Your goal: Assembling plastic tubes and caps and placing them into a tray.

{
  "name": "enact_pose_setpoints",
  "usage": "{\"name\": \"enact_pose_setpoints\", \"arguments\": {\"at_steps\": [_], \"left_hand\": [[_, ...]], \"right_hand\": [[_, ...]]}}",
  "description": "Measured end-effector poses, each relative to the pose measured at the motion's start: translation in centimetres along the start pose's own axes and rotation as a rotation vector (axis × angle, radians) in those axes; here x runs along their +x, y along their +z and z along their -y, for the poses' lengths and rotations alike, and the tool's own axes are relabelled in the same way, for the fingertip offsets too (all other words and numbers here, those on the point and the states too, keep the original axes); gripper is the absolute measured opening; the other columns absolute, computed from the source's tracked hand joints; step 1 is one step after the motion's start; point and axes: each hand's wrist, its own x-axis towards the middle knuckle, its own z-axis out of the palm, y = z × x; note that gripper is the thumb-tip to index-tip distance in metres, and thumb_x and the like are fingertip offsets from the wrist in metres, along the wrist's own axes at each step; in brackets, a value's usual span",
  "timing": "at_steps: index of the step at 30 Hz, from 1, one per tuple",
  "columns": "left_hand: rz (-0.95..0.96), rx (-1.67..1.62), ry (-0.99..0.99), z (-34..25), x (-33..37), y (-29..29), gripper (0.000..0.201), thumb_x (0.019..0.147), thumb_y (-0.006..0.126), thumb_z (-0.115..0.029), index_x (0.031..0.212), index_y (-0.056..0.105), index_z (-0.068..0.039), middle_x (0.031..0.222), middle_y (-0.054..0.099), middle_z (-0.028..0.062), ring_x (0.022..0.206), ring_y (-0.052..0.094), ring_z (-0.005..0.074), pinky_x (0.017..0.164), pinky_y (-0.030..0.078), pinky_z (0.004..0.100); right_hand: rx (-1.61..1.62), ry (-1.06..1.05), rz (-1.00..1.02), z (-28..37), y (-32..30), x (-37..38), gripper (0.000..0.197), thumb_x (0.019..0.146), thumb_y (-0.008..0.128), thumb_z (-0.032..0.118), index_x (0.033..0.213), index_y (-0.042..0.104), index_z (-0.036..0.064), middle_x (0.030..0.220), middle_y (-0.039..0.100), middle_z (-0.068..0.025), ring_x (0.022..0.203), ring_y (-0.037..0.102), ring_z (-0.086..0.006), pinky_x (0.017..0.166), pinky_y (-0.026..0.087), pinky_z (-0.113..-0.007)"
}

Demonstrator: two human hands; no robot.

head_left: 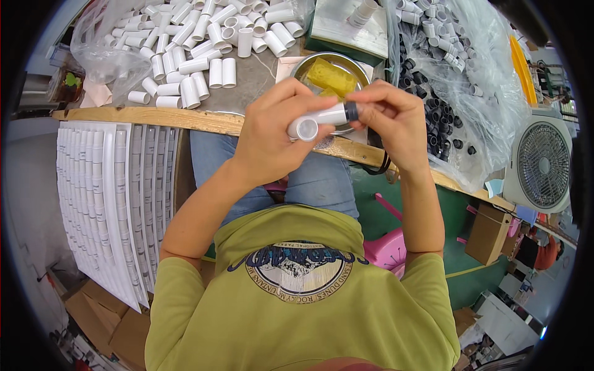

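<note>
My left hand (275,133) grips a short white plastic tube (317,120) held level over the table's near edge. My right hand (396,117) pinches a small black cap (351,111) at the tube's right end, touching it. Right behind the hands stands a round metal bowl (309,63) with a yellow sponge (331,75) in it.
Several loose white tubes (198,55) lie on the grey table, some in a clear bag (105,43). A clear bag of black caps (436,105) lies at right. White sheets (105,198) are stacked at left, a white fan (541,164) and cardboard boxes (489,235) at right.
</note>
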Motion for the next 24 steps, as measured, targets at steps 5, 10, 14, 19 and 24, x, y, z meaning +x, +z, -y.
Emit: {"name": "enact_pose_setpoints", "arguments": {"at_steps": [5,10,14,19,24], "left_hand": [[0.136,-0.427,-0.361,-0.3,0.1,-0.3,0.027,0.080,0.069,-0.003,0.107,0.065,0.002,0.090,0.061,0.0048,0.075,0.056,0.0097,0.061,0.044,0.0210],[0.127,-0.529,-0.391,-0.5,0.9,0.2,0.026,0.083,0.067,-0.004,0.108,0.064,0.003,0.092,0.061,0.0057,0.076,0.059,0.0099,0.063,0.047,0.0211],[0.162,-0.563,-0.420,-0.4,0.6,0.7,0.027,0.083,0.067,-0.005,0.109,0.064,0.003,0.093,0.061,0.0049,0.079,0.057,0.0088,0.066,0.044,0.0209],[0.162,-0.487,-0.472,-0.7,0.8,-0.1,0.028,0.083,0.067,-0.005,0.109,0.064,0.003,0.093,0.061,0.0040,0.082,0.055,0.0084,0.071,0.043,0.0217],[0.151,-0.516,-0.453,-1.2,2.0,0.3,0.024,0.084,0.065,-0.002,0.107,0.062,0.005,0.089,0.062,0.0047,0.067,0.061,0.0107,0.059,0.052,0.0246]], "right_hand": [[-0.880,-0.135,-0.095,0.7,-7.0,1.7,0.025,0.081,0.066,0.010,0.106,0.065,0.0038,0.098,0.064,-0.0132,0.084,0.062,-0.0200,0.074,0.051,-0.032],[-1.381,-0.087,-0.078,-1.0,-12.1,4.8,0.054,0.078,0.068,0.019,0.125,0.045,0.0057,0.119,0.053,-0.0213,0.105,0.055,-0.0365,0.090,0.045,-0.041],[-1.491,-0.087,0.001,-1.4,-12.4,4.6,0.052,0.078,0.066,0.017,0.123,0.043,0.0023,0.113,0.056,-0.0211,0.104,0.055,-0.0392,0.091,0.044,-0.043],[-1.309,0.034,0.213,1.6,-12.0,3.2,0.041,0.078,0.065,0.015,0.115,0.054,0.0032,0.107,0.061,-0.0173,0.095,0.060,-0.0321,0.083,0.048,-0.040],[-1.437,-0.219,-0.415,0.9,-21.8,11.6,0.041,0.083,0.063,0.034,0.111,0.061,0.0041,0.101,0.064,-0.0155,0.096,0.060,-0.0309,0.083,0.048,-0.040]]}}
